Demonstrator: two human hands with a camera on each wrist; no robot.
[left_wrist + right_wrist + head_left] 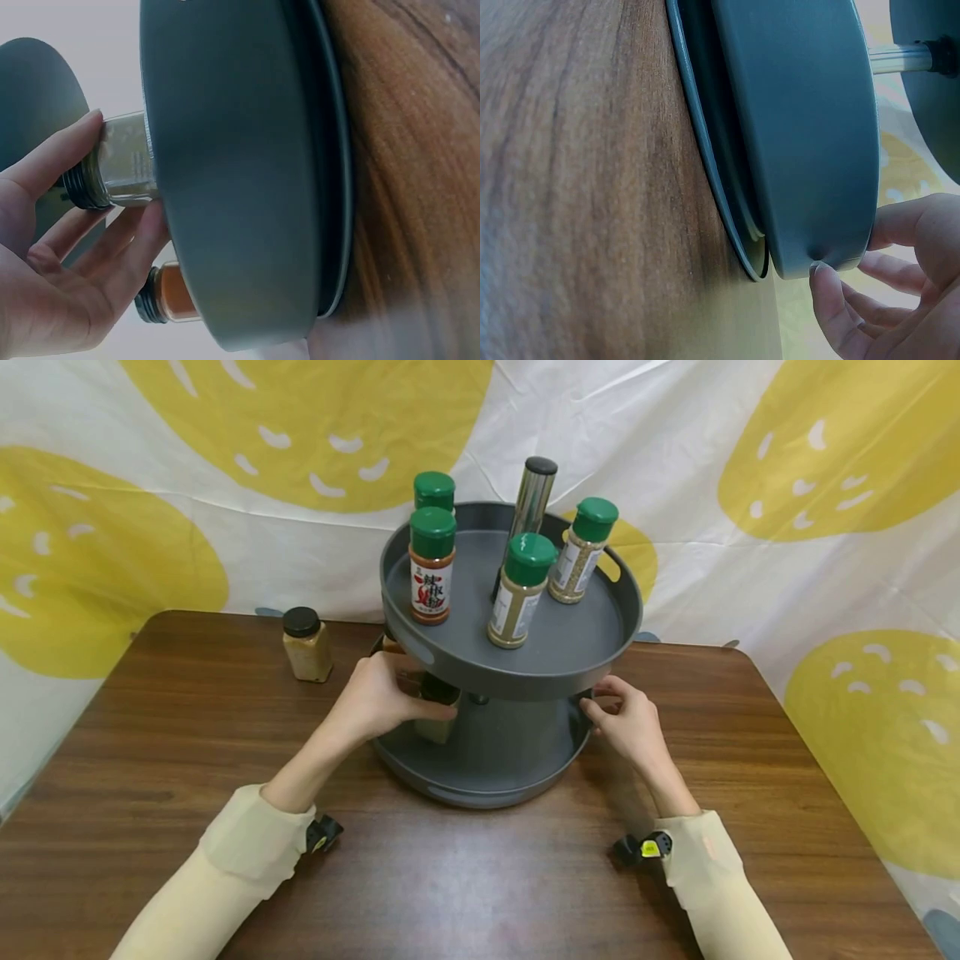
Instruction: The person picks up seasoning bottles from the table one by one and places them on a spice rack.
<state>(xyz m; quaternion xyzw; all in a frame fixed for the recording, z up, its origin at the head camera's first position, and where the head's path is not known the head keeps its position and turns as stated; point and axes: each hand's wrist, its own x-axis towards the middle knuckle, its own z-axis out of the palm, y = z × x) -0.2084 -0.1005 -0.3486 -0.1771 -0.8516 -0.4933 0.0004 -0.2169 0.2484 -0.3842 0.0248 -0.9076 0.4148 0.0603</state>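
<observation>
A grey two-tier turntable rack (495, 768) stands on the table. Between its tiers my left hand (382, 697) holds a square clear jar (126, 161) of pale powder with a black lid. The thumb is on one side of this jar and fingers on the other, its base at the lower tray's wall in the left wrist view. Beyond it on the lower tier is a jar of orange-brown powder (178, 291), mostly hidden by the hand in the head view. My right hand (626, 718) pinches the rim of the lower tray (810, 150) at its right side.
Several green-capped spice bottles, among them a red chili one (432, 572), stand on the upper tray (517, 672) around a metal post (536, 493). A black-lidded jar of tan powder (308, 652) sits at the back left of the wooden table (480, 885). A patterned cloth (300, 552) hangs behind.
</observation>
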